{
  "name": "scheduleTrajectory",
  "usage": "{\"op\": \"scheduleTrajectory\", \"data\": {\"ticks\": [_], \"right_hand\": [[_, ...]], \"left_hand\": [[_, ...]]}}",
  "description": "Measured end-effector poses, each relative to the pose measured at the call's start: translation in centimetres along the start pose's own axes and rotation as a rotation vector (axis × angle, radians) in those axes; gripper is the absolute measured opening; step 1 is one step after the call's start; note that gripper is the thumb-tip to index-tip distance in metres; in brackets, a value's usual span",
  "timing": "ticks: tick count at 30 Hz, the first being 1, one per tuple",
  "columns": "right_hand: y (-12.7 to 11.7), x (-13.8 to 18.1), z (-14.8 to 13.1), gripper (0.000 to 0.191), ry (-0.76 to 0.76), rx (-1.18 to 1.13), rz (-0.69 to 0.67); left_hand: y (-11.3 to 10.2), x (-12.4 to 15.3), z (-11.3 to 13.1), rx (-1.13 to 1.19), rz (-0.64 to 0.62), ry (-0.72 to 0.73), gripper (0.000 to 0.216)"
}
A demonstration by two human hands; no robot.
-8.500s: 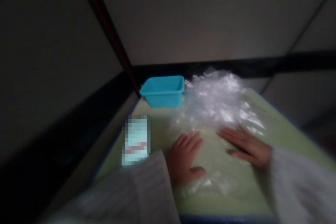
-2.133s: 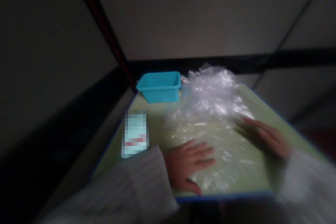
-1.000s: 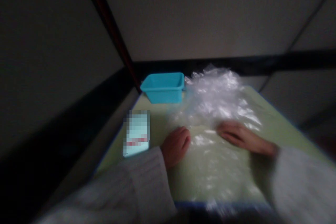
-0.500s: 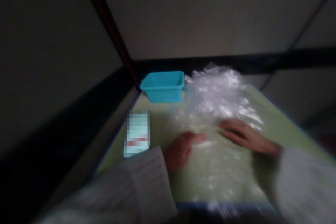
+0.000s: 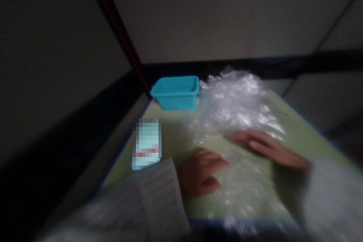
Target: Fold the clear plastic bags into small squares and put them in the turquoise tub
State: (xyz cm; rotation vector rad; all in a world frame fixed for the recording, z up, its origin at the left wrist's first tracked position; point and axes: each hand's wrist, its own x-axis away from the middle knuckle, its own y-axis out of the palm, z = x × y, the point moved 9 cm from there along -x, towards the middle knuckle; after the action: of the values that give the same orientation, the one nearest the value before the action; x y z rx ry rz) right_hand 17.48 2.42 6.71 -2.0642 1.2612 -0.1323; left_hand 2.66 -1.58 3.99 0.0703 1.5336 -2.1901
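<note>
A clear plastic bag [image 5: 246, 185] lies flat near the front of the table and hangs slightly over its edge. My left hand [image 5: 202, 172] is at the bag's left side, thumb spread from the fingers, nothing held. Beyond the bag's upper part my right hand [image 5: 263, 146] rests low with fingers stretched out to the left; whether its fingertips press on plastic is too blurred to tell. Just behind it is a crumpled heap of clear plastic bags [image 5: 238, 96].
A turquoise plastic basin [image 5: 178, 100] stands at the back left of the yellow-green table [image 5: 170, 128], which has a blue edge. A pixelated, bright pale-green rectangular object [image 5: 148, 141] lies at the left. Walls rise behind and to the left.
My left hand has turned and come a little nearer, its thumb now parted from the fingers. My right hand has shifted slightly; the heap and basin stay put.
</note>
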Motion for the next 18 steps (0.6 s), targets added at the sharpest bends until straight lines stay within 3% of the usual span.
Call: {"op": "scheduleTrajectory", "data": {"ticks": [3,9,18], "right_hand": [[0.5,0.0,0.0,0.030,0.034,-0.081,-0.051],[2.0,-0.1,-0.3,0.034,0.076,-0.204,-0.179],[1.3,0.1,0.7,0.039,0.137,-0.443,-0.093]], "left_hand": [[0.0,0.0,0.4,-0.001,0.007,0.043,0.050],[1.1,0.1,0.8,-0.086,-0.102,0.086,0.055],[1.6,0.4,1.9,-0.258,-0.145,0.151,0.053]]}}
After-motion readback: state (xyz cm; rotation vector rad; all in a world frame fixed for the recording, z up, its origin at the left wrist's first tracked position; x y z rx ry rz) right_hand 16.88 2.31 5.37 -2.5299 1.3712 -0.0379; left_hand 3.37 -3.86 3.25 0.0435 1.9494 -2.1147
